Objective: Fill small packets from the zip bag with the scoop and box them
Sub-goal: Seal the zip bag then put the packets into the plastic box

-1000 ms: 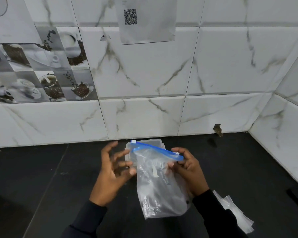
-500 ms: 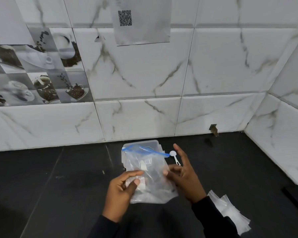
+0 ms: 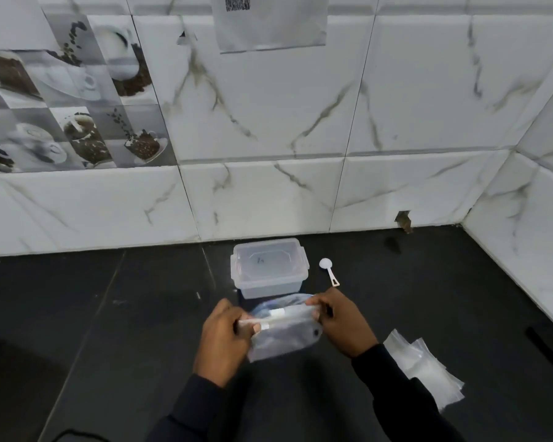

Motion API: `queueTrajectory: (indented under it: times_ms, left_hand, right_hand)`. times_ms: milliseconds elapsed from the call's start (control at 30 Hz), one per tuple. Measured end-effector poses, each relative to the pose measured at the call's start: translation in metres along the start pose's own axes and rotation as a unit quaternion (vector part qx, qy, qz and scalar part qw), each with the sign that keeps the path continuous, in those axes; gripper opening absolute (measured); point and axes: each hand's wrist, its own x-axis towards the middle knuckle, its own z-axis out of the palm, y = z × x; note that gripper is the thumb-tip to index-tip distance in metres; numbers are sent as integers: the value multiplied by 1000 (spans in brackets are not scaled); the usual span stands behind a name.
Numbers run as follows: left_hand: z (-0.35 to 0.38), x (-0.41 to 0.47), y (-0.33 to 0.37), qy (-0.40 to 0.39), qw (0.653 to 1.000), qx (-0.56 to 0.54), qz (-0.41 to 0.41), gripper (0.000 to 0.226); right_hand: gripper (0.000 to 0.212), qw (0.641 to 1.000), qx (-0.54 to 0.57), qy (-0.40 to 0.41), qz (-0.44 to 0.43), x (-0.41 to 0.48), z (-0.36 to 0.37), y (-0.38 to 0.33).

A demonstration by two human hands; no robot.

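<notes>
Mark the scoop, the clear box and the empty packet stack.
scoop [image 3: 330, 273], head view, on its handle just below the bowl.
clear box [image 3: 268, 264], head view, on the lid.
empty packet stack [image 3: 423, 366], head view, on the top packet.

Back wall [image 3: 268, 122]: glossy white tiles, grey marble veins. Upper left, picture tiles [image 3: 67, 113] showing coffee cups and beans in grey and brown. Paper sheet [image 3: 270, 23] with QR code stuck high at centre, cut off by top edge. Side wall [image 3: 524, 234], same tile, meets back wall at right corner. Small chipped hole [image 3: 403, 220] at back wall's foot. Bench [image 3: 77, 314] black, matte, thin seam lines. Light soft, even.
</notes>
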Motion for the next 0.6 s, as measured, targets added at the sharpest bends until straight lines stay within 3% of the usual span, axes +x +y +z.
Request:
queueTrajectory:
  times_ms: [33,100,167,367,500,600]
  left_hand:
    - [3,-2,-6,-17,1000,0,-6,15]
    - [10,-7,-15,-57,997,-49,-32,13]
    - [21,-14,-23,-96,989,-90,-67,20]
    - [55,-26,-48,-21,987,-86,-131,35]
    - [73,-32,-66,-33,992,-70,-101,34]
    - [83,-35,-77,-71,987,-75,-122,41]
  right_hand:
    - [11,1000,-14,-8,24,1,3,5]
    - [21,996,28,-41,77,4,10,19]
    - [24,996,20,-35,75,2,22,27]
    - [12,989,-5,-28,144,-5,64,61]
    - [32,992,7,-15,127,-12,76,79]
    - [38,992,-5,-26,123,-16,78,100]
